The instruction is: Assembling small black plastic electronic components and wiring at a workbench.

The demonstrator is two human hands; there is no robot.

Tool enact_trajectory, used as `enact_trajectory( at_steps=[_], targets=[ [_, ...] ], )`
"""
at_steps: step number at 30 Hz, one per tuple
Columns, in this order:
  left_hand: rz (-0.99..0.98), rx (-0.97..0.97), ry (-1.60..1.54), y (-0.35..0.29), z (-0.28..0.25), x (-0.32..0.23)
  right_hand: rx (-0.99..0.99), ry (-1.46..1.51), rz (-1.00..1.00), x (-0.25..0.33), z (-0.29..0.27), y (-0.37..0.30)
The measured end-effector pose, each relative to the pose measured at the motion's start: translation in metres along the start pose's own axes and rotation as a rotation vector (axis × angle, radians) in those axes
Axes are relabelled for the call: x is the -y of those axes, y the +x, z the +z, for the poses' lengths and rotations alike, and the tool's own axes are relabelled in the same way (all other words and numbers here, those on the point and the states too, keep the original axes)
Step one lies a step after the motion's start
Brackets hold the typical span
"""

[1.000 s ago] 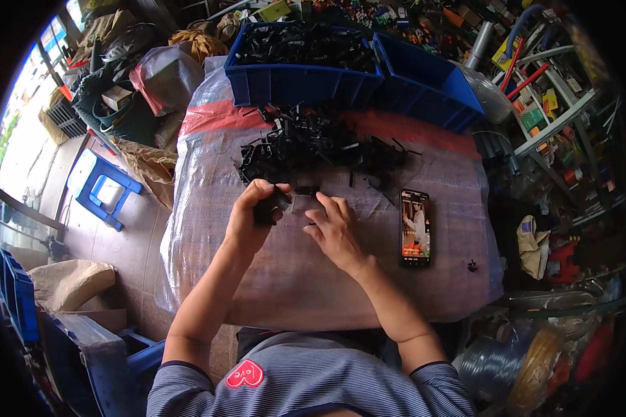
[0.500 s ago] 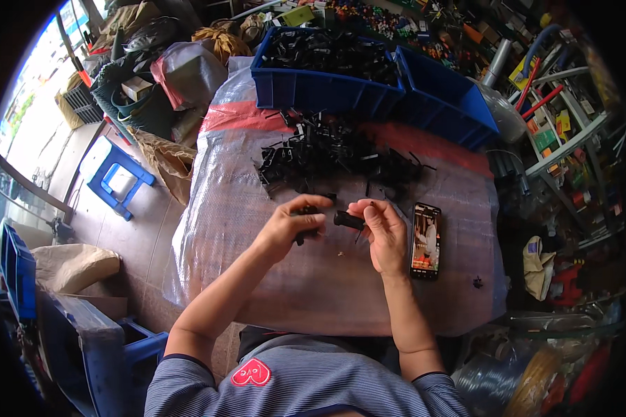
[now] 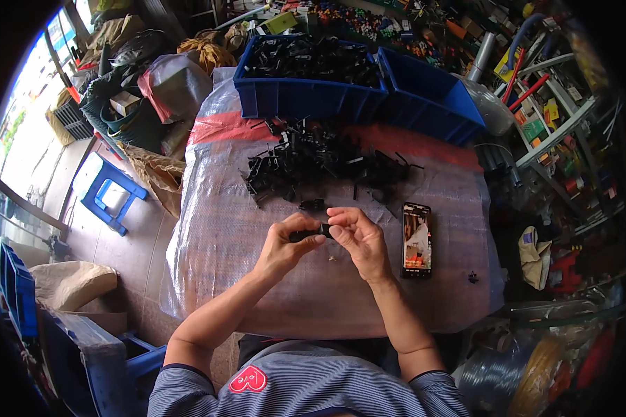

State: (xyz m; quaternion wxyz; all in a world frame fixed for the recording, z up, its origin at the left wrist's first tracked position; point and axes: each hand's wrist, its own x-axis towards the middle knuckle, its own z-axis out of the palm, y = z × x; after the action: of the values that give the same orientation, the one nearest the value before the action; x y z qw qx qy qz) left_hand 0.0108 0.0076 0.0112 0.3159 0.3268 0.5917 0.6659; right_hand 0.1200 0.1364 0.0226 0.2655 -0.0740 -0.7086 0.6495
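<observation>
My left hand (image 3: 286, 243) is closed around a small black plastic part (image 3: 307, 235), which lies sideways between thumb and fingers. Against its right end, the thumb and fingertips of my right hand (image 3: 363, 244) are pinched; what exactly they grip is partly covered by the fingers. Just beyond my hands another short black part (image 3: 312, 205) lies on the sheeted table (image 3: 278, 299). Farther back spreads a heap of black plastic parts (image 3: 320, 160) with thin stems sticking out.
Behind the heap stand a blue bin (image 3: 306, 97) full of black parts and a second blue bin (image 3: 431, 104). A phone (image 3: 416, 240) with a lit screen lies right of my hands. Small dark bits (image 3: 473, 277) rest near the right edge. A blue stool (image 3: 111, 191) stands at left.
My hands have come together, and the black part that was in my right fingers now meets the left hand's grip. The whole view has shifted slightly.
</observation>
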Motion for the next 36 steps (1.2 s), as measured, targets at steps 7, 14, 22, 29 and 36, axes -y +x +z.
enact_trajectory(
  at_steps=[7,14,22,29,36],
  targets=[
    [0.513,-0.070,0.438,-0.002,0.000,-0.009,0.092,0.552,0.403,-0.018,-0.003,-0.002],
    [0.479,-0.058,0.479,-0.001,0.002,-0.007,0.100,0.717,0.400,-0.033,-0.007,-0.004],
    [0.199,-0.094,0.195,-0.001,0.000,-0.003,0.012,0.585,0.482,-0.011,-0.005,-0.003],
    [0.303,-0.047,0.261,-0.006,0.003,-0.009,0.112,0.706,0.537,-0.024,-0.008,-0.002],
    [0.452,-0.076,0.499,-0.007,0.003,-0.003,0.105,0.803,0.558,-0.035,-0.007,-0.004]
  ],
)
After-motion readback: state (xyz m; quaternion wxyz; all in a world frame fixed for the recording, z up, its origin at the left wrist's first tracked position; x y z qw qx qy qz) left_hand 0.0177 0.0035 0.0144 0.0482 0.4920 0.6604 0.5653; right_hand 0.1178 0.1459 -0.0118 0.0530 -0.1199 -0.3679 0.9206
